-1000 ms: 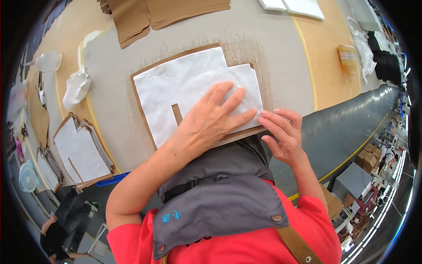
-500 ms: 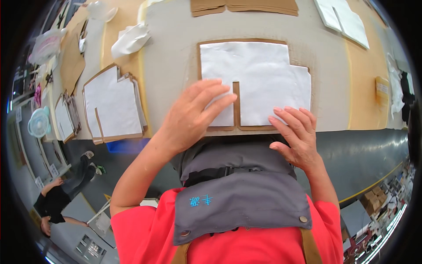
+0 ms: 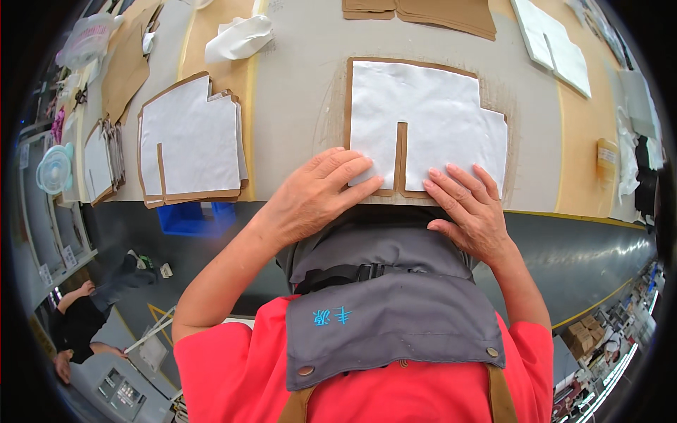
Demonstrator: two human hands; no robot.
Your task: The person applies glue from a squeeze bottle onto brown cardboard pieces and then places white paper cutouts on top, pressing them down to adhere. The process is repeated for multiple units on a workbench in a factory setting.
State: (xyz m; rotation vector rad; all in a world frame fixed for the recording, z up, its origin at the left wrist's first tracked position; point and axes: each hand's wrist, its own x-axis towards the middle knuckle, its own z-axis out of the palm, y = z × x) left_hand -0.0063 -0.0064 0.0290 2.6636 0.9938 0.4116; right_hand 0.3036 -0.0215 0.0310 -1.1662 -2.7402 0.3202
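Left hand [image 3: 314,194]: flat, fingers spread, pressing the near edge of the white fabric panel [image 3: 423,123].
Right hand [image 3: 469,208]: flat, fingers apart, on the same edge.
Panel: atop a brown cardboard template [image 3: 350,99], on the grey surface [image 3: 296,92].
Technique: press evenly; keep the slot aligned.
Blue bin [image 3: 185,217]: below the surface edge, contents unseen.

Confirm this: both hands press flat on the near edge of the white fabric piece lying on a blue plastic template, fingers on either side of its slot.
Not quite. In the head view the left hand and right hand press the white fabric piece, but the template under it is brown cardboard, not blue plastic. The rest holds.
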